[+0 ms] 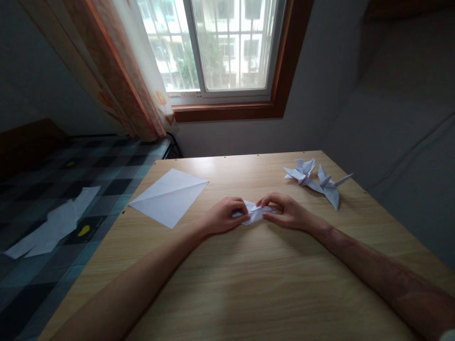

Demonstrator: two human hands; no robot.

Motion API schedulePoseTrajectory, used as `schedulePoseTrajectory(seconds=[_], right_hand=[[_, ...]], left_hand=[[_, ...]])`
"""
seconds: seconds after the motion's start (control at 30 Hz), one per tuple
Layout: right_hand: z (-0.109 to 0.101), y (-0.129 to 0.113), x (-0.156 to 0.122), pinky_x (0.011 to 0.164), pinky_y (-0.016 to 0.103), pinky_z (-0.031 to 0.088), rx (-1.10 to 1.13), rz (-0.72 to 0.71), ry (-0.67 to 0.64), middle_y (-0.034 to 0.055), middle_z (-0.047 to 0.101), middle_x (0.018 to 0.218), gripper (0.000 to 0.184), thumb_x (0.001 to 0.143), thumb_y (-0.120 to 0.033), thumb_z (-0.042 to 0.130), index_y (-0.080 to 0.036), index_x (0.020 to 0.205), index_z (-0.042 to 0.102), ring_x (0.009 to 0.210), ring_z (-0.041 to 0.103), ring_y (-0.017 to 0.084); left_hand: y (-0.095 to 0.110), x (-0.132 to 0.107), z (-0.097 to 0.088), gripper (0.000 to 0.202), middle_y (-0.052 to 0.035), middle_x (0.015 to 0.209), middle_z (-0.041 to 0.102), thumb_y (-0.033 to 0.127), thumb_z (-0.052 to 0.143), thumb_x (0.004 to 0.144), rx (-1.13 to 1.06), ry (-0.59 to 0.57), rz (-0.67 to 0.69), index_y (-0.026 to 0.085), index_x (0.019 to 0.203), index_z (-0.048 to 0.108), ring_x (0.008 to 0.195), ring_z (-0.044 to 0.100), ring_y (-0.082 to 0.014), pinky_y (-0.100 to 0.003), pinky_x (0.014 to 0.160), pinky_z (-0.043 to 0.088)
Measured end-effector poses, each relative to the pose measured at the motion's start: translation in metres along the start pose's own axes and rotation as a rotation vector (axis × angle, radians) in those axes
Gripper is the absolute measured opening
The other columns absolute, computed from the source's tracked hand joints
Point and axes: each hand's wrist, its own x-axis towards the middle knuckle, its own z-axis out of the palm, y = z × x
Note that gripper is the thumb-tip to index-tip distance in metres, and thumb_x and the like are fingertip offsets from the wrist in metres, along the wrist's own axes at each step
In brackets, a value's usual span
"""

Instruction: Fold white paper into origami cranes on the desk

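A small folded piece of white paper lies at the middle of the wooden table, partly covered by my fingers. My left hand grips its left side, fingers curled and thumb pressed on it. At its right side, my right hand pinches the paper between thumb and fingers. To the left on the tabletop lies a flat square sheet of white paper with a diagonal crease. Folded paper cranes sit close together at the back right, beyond my right hand.
The table has its far edge below a window with a brown frame. On the left, a bed with a checked cover holds white paper scraps. A patterned curtain hangs beside the window.
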Motion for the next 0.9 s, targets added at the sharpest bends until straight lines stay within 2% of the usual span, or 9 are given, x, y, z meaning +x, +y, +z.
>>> schedulePoseTrajectory(seconds=[0.1, 0.2, 0.3, 0.43, 0.5, 0.67, 0.8, 0.9], right_hand=[[-0.007, 0.004, -0.002, 0.093, 0.039, 0.061, -0.104, -0.072, 0.008, 0.0084, 0.075, 0.118, 0.029, 0.099, -0.035, 0.082, -0.026, 0.124, 0.071, 0.101, 0.071, 0.025], [-0.013, 0.006, -0.002, 0.088, 0.039, 0.060, -0.200, -0.136, -0.043, 0.0093, 0.074, 0.116, 0.025, 0.101, -0.032, 0.078, -0.026, 0.126, 0.074, 0.096, 0.069, 0.024], [-0.012, 0.006, -0.001, 0.086, 0.039, 0.060, -0.242, -0.168, -0.033, 0.0086, 0.076, 0.109, 0.031, 0.103, -0.032, 0.077, -0.027, 0.133, 0.074, 0.093, 0.070, 0.024], [-0.008, 0.006, 0.000, 0.085, 0.038, 0.061, -0.278, -0.234, -0.046, 0.0097, 0.078, 0.110, 0.029, 0.104, -0.034, 0.078, -0.028, 0.132, 0.078, 0.096, 0.072, 0.025], [-0.006, 0.005, 0.000, 0.088, 0.039, 0.061, -0.302, -0.262, -0.052, 0.0103, 0.079, 0.115, 0.028, 0.105, -0.034, 0.077, -0.029, 0.132, 0.079, 0.101, 0.073, 0.026], [-0.003, -0.001, 0.002, 0.102, 0.046, 0.060, -0.361, -0.295, -0.135, 0.0099, 0.079, 0.132, 0.039, 0.103, -0.031, 0.078, -0.031, 0.142, 0.074, 0.116, 0.072, 0.029], [-0.002, -0.004, 0.003, 0.108, 0.047, 0.059, -0.304, -0.267, -0.150, 0.0100, 0.079, 0.137, 0.049, 0.104, -0.028, 0.076, -0.030, 0.152, 0.067, 0.123, 0.071, 0.029], [-0.001, -0.003, 0.003, 0.108, 0.047, 0.060, -0.289, -0.238, -0.139, 0.0098, 0.079, 0.138, 0.046, 0.105, -0.027, 0.074, -0.030, 0.151, 0.069, 0.123, 0.072, 0.029]], left_hand=[[-0.001, -0.001, 0.000, 0.024, -0.0062, 0.096, 0.074, 0.040, 0.072, 0.105, -0.010, 0.010, 0.023, 0.019, 0.094, 0.077, 0.088, 0.067, -0.0185, -0.029, 0.081, 0.048], [-0.005, -0.002, -0.001, 0.025, -0.0069, 0.096, 0.075, 0.041, 0.070, 0.107, -0.024, 0.004, 0.056, 0.019, 0.096, 0.076, 0.089, 0.068, -0.0193, -0.030, 0.082, 0.050], [-0.009, -0.002, -0.003, 0.025, -0.0078, 0.097, 0.076, 0.040, 0.068, 0.108, 0.005, -0.003, 0.093, 0.019, 0.097, 0.076, 0.090, 0.069, -0.0198, -0.031, 0.083, 0.051], [-0.013, -0.004, -0.010, 0.025, -0.0056, 0.092, 0.074, 0.041, 0.071, 0.106, 0.078, -0.012, 0.098, 0.019, 0.095, 0.075, 0.085, 0.067, -0.0183, -0.030, 0.080, 0.050], [-0.014, -0.006, -0.012, 0.024, -0.0059, 0.095, 0.074, 0.042, 0.072, 0.106, 0.096, -0.015, 0.091, 0.020, 0.096, 0.075, 0.087, 0.068, -0.0183, -0.029, 0.080, 0.051], [-0.013, -0.008, -0.012, 0.021, -0.0105, 0.127, 0.077, 0.038, 0.069, 0.108, 0.074, -0.011, 0.100, 0.021, 0.103, 0.079, 0.106, 0.074, -0.0202, -0.030, 0.092, 0.055], [-0.011, -0.006, -0.011, 0.020, -0.0096, 0.123, 0.081, 0.038, 0.069, 0.109, 0.052, -0.019, 0.096, 0.022, 0.104, 0.080, 0.108, 0.075, -0.0212, -0.032, 0.095, 0.055], [-0.010, -0.005, -0.010, 0.018, -0.0085, 0.120, 0.083, 0.036, 0.069, 0.110, 0.042, -0.014, 0.094, 0.022, 0.107, 0.081, 0.108, 0.076, -0.0207, -0.032, 0.097, 0.055]])
